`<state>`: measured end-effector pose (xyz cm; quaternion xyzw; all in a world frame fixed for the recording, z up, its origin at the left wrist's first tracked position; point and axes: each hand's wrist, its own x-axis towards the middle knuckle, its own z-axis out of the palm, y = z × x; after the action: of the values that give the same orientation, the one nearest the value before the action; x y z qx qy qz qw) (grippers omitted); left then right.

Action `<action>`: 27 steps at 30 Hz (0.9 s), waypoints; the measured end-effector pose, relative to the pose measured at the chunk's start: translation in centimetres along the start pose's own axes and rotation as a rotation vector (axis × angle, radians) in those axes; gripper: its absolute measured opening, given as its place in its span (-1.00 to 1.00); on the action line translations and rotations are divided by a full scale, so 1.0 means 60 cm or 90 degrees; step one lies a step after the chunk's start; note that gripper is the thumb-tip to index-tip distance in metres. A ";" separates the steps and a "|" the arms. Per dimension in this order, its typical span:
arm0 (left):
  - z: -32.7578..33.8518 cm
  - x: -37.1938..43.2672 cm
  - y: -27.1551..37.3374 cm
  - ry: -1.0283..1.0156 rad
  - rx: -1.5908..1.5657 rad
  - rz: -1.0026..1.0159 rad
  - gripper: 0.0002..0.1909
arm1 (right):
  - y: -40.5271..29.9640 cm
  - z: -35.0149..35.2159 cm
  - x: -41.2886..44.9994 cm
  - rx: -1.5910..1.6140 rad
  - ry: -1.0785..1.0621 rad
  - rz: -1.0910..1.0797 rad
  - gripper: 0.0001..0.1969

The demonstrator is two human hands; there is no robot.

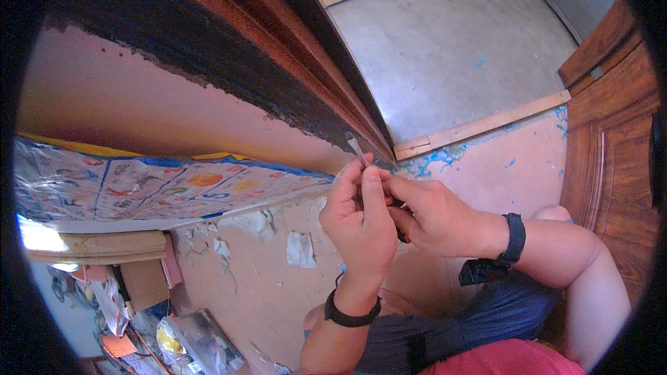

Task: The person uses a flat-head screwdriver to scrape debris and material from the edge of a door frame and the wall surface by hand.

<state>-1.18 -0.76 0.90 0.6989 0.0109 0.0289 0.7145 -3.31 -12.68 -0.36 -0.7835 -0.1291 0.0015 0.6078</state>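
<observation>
My left hand (359, 219) holds a small flat paintbrush (357, 146) between thumb and fingers, its bristle end pointing up and away from me. Right against it, my right hand (432, 211) has its fingers curled about a small dark object (401, 234), mostly hidden; I cannot tell what it is. Just beyond the brush tip runs a reddish-brown wooden door frame (281, 36). Along the frame, a rough-edged dark band (208, 57) covers part of the pink wall (135, 83).
A wooden threshold strip (484, 122) crosses the doorway, with blue flakes (435, 159) beside it. At right stands a carved wooden door (615, 156). An illustrated poster (172, 182) hangs at left. White scraps (300, 250) and a clear plastic bin (206, 341) lie on the floor.
</observation>
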 end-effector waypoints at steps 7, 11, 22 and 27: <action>-0.002 0.001 -0.002 0.002 0.013 0.019 -0.79 | 0.001 0.000 -0.002 -0.002 -0.015 0.002 -0.63; 0.001 0.000 0.000 0.003 -0.018 -0.005 -0.78 | -0.004 0.000 -0.003 -0.001 -0.006 0.018 -0.65; 0.000 0.001 -0.002 0.007 0.003 0.015 -0.79 | 0.003 0.002 -0.001 0.034 0.003 0.001 -0.70; 0.003 0.001 0.008 0.012 0.006 0.025 -0.78 | -0.001 -0.003 0.002 0.022 -0.018 -0.010 -0.68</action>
<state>-1.12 -0.91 1.36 0.7021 0.0040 0.0496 0.7103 -3.19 -12.79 -0.24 -0.7716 -0.1435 0.0099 0.6197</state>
